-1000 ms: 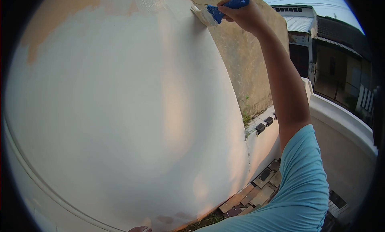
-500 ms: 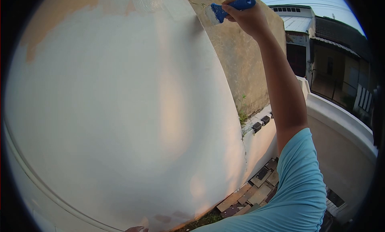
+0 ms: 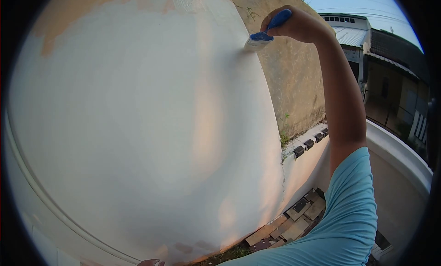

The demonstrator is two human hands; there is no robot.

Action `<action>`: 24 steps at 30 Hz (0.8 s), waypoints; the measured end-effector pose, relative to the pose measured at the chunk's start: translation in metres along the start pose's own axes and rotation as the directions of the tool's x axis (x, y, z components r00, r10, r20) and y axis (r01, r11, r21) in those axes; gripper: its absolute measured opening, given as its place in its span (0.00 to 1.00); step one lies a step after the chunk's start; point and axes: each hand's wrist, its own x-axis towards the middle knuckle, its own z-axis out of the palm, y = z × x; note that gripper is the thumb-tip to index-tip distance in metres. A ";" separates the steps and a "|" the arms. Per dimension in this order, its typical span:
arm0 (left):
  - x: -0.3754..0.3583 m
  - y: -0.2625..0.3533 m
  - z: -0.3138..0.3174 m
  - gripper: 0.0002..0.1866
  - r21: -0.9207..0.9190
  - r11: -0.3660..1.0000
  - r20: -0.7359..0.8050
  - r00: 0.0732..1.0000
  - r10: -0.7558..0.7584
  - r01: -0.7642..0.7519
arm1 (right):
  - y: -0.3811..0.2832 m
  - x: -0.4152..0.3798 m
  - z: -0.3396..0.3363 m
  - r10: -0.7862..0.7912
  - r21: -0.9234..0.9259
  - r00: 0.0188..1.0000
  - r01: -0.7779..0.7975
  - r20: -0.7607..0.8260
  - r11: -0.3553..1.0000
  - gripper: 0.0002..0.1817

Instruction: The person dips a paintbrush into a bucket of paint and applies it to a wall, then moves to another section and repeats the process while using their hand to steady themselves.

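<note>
My right hand is closed around the blue handle of a paintbrush. The brush points down and left, its pale bristles against the edge of the white wall, where the white meets the bare brownish wall. Orange-tan patches show at the wall's upper left, and thick white streaks lie near the top. Only the fingertips of my left hand show at the bottom edge, beside the lower wall; what they hold, if anything, is out of sight.
Small dark blocks line a white ledge, with weeds beside it. Stacked tiles lie on the ground below. A low white wall runs along the right, with houses beyond it. A pipe curves at lower left.
My right hand has turned and lowered the brush, bringing its bristles from beside the wall's edge onto it. The view has shifted slightly, and my left fingertips sit a little further left.
</note>
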 end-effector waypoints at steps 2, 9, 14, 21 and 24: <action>-0.001 0.002 0.000 0.09 0.028 1.000 -0.013 1.000 -0.011 0.011 | 0.003 0.027 0.002 -0.111 -0.017 0.994 0.111 -0.019 0.994 0.09; -0.003 0.014 -0.002 0.09 0.032 0.999 -0.060 0.998 0.010 -0.008 | 0.009 0.096 0.008 -0.132 0.502 0.850 0.419 -0.511 0.757 0.04; -0.005 0.032 -0.019 0.09 0.110 0.992 -0.075 0.995 0.072 -0.064 | 0.018 0.037 0.051 -0.443 0.045 0.807 0.497 -0.390 0.866 0.07; -0.004 0.008 -0.019 0.08 0.058 0.998 -0.069 0.997 -0.028 0.032 | 0.032 -0.018 0.023 -0.354 0.215 0.935 0.345 0.004 0.914 0.08; 0.007 0.001 -0.012 0.08 -0.018 1.000 -0.072 0.997 -0.019 0.018 | 0.018 0.000 -0.002 -0.211 0.163 0.976 0.201 0.044 0.966 0.06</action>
